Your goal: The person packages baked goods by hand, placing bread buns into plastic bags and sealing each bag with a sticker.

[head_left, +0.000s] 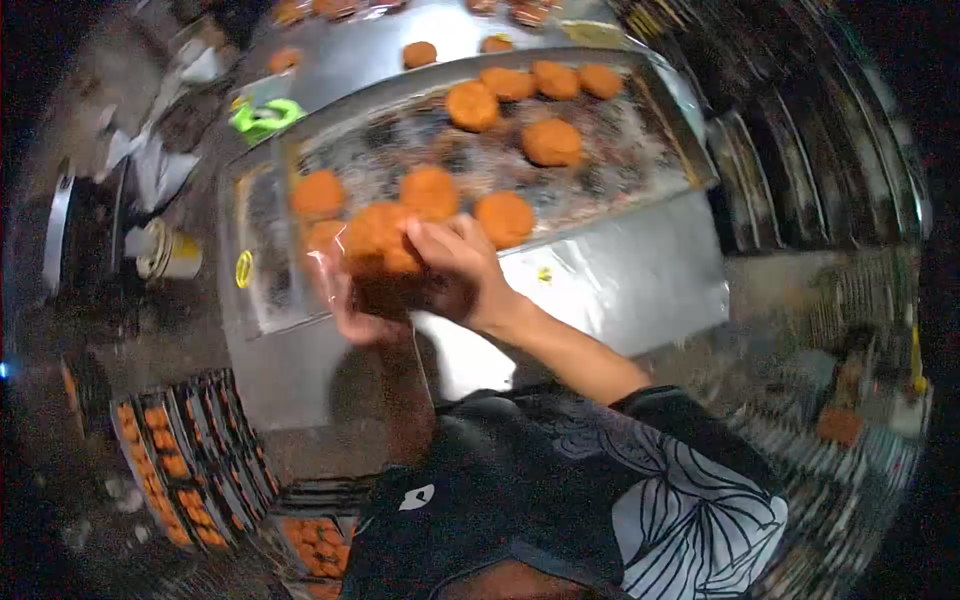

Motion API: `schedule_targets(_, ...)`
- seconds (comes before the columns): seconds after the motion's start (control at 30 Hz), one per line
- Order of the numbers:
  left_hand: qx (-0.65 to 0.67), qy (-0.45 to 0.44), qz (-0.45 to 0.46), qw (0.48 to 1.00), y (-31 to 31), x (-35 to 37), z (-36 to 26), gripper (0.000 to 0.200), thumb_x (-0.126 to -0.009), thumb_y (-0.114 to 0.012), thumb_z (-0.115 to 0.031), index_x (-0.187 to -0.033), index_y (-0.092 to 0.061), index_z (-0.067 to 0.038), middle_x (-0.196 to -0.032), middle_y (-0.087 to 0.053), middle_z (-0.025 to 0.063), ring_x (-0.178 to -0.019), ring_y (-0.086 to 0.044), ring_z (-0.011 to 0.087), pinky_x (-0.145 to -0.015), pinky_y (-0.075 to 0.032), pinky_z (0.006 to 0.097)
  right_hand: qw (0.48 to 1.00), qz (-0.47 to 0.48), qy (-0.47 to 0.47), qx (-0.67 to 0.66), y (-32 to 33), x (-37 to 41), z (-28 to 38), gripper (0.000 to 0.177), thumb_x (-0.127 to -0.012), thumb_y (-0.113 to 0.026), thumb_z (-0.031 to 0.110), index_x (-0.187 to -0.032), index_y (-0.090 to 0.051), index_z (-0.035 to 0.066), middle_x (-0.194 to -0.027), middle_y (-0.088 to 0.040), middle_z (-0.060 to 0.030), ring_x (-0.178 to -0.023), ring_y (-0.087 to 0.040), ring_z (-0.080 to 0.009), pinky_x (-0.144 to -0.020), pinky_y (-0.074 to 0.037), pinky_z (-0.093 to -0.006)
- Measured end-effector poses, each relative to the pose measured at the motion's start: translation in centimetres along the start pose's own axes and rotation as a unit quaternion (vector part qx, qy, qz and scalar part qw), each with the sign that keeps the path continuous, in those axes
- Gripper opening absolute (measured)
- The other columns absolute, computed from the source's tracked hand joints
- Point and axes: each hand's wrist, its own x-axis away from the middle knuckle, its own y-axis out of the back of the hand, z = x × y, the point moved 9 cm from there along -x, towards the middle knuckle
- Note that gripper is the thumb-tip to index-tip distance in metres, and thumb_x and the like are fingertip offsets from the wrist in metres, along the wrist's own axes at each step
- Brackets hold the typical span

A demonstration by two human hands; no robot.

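My right hand point(465, 265) is wrapped round the right side of a stack of round orange-brown cakes point(382, 238), its thumb near the top one. On the stack's left side is my left hand point(352, 305), blurred, with shiny clear plastic point(325, 275) beside its fingers. The stack is held above the front edge of a worn metal tray point(640, 205). Several loose cakes lie on that tray, among them one point(504, 219) just right of my right hand and one point(318, 194) to the left.
A green tape-like ring point(265, 119) sits at the tray's back left. More cakes point(419, 54) lie on the metal table point(640, 290) behind the tray. Racks of cakes point(165, 465) stand at lower left, dark trays point(790, 160) at right, and a white-yellow bucket point(182, 256) at left.
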Motion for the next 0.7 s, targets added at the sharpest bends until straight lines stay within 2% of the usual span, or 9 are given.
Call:
schedule_targets(0.1, -0.029, 0.191, 0.02, 0.981, -6.5, 3.8, 3.1, 0.049, -0.083, -0.039, -0.034, -0.119, -0.039, -0.001, -0.118, -0.044, 0.014, -0.107, -0.043, 0.026, -0.092, -0.033, 0.0387, 0.991, -0.058, -0.112, -0.036, 4.0, 4.2, -1.8, 0.069, -0.056, -0.064, 0.008, -0.121, -0.043, 0.01, -0.11, -0.052, -0.0115, -0.07, -0.046, -0.0249, -0.065, -0.04, -0.03)
schedule_targets(0.17, -0.065, 0.156, 0.085, 0.982, -8.6, 5.8, 5.1, 0.049, -0.084, -0.037, -0.037, -0.118, -0.039, -0.002, -0.115, -0.046, 0.0123, -0.105, -0.044, 0.0255, -0.09, -0.034, 0.0375, 0.992, 0.003, -0.12, -0.025, 5.5, 6.8, -2.3, 0.092, -0.055, -0.072, 0.009, -0.13, -0.02, 0.002, -0.104, -0.056, -0.0109, -0.074, -0.05, -0.0279, -0.069, -0.041, -0.0336)
schedule_targets(0.27, 0.069, 0.277, 0.005, 0.958, -7.9, 9.9, 10.5, 0.048, -0.085, -0.036, -0.037, -0.119, -0.039, -0.003, -0.113, -0.048, 0.0119, -0.106, -0.044, 0.0258, -0.09, -0.034, 0.0374, 0.974, -0.171, -0.097, 0.114, 8.3, 7.0, -3.1, 0.091, -0.056, -0.071, 0.013, -0.129, -0.019, -0.002, -0.104, -0.056, -0.0123, -0.078, -0.051, -0.0299, -0.071, -0.042, -0.0359)
schedule_targets(0.4, -0.062, 0.399, -0.04, 0.914, -7.7, 12.4, 10.8, 0.051, -0.082, -0.039, -0.036, -0.121, -0.037, -0.002, -0.118, -0.044, 0.0129, -0.108, -0.042, 0.027, -0.093, -0.031, 0.0386, 0.967, -0.111, -0.226, 0.034, 10.4, 9.8, -5.0, 0.094, -0.056, -0.071, 0.019, -0.129, -0.016, -0.002, -0.106, -0.054, -0.0162, -0.083, -0.052, -0.0329, -0.075, -0.042, -0.0381)
schedule_targets(0.5, 0.095, 0.318, 0.082, 0.94, -10.8, 12.7, 10.5, 0.051, -0.081, -0.04, -0.034, -0.121, -0.037, -0.002, -0.118, -0.044, 0.015, -0.108, -0.042, 0.0276, -0.092, -0.032, 0.039, 0.958, 0.048, -0.274, 0.068, 7.6, 12.6, -5.1, 0.096, -0.057, -0.071, 0.019, -0.13, -0.012, 0.001, -0.111, -0.048, -0.018, -0.084, -0.051, -0.0343, -0.076, -0.042, -0.0398)
schedule_targets(0.57, 0.068, 0.323, 0.029, 0.943, -9.6, 13.9, 11.4, 0.053, -0.078, -0.045, -0.035, -0.118, -0.04, -0.002, -0.115, -0.046, 0.0137, -0.105, -0.044, 0.0267, -0.092, -0.033, 0.0387, 0.965, -0.081, -0.248, 0.025, 8.6, 10.6, -4.4, 0.087, -0.066, -0.063, 0.04, -0.129, -0.016, 0.005, -0.088, -0.054, -0.0177, -0.07, -0.052, -0.0323, -0.063, -0.043, -0.0413)
schedule_targets(0.63, 0.113, 0.349, 0.044, 0.929, -9.5, 14.3, 12.3, 0.048, -0.079, -0.043, -0.034, -0.116, -0.041, -0.002, -0.113, -0.048, 0.0129, -0.103, -0.046, 0.0264, -0.091, -0.034, 0.0381, 0.752, -0.201, -0.432, -0.455, 7.0, 11.3, -6.2, 0.081, -0.065, -0.065, 0.037, -0.128, -0.024, 0.007, -0.081, -0.052, -0.0119, -0.065, -0.051, -0.0244, -0.061, -0.043, -0.0352)
schedule_targets(0.67, 0.038, 0.323, -0.011, 0.946, -11.3, 14.6, 10.9, 0.04, -0.081, -0.045, -0.028, -0.11, -0.045, -0.002, -0.104, -0.052, 0.0118, -0.097, -0.049, 0.0253, -0.087, -0.037, 0.0373, 0.891, -0.247, -0.258, -0.28, 9.5, 11.6, -5.1, 0.07, -0.067, -0.064, 0.037, -0.122, -0.034, 0.006, -0.08, -0.05, -0.0081, -0.064, -0.049, -0.0156, -0.058, -0.042, -0.0273)
schedule_targets(0.7, 0.044, 0.319, -0.013, 0.947, -10.9, 14.9, 11.3, 0.04, -0.081, -0.045, -0.028, -0.11, -0.045, -0.002, -0.104, -0.052, 0.0118, -0.097, -0.049, 0.0253, -0.087, -0.037, 0.0373, 0.915, -0.361, -0.177, -0.038, 11.9, 13.7, -5.0, 0.054, -0.073, -0.06, 0.032, -0.116, -0.044, 0.005, -0.074, -0.051, -0.0069, -0.061, -0.049, -0.0138, -0.055, -0.041, -0.0247)
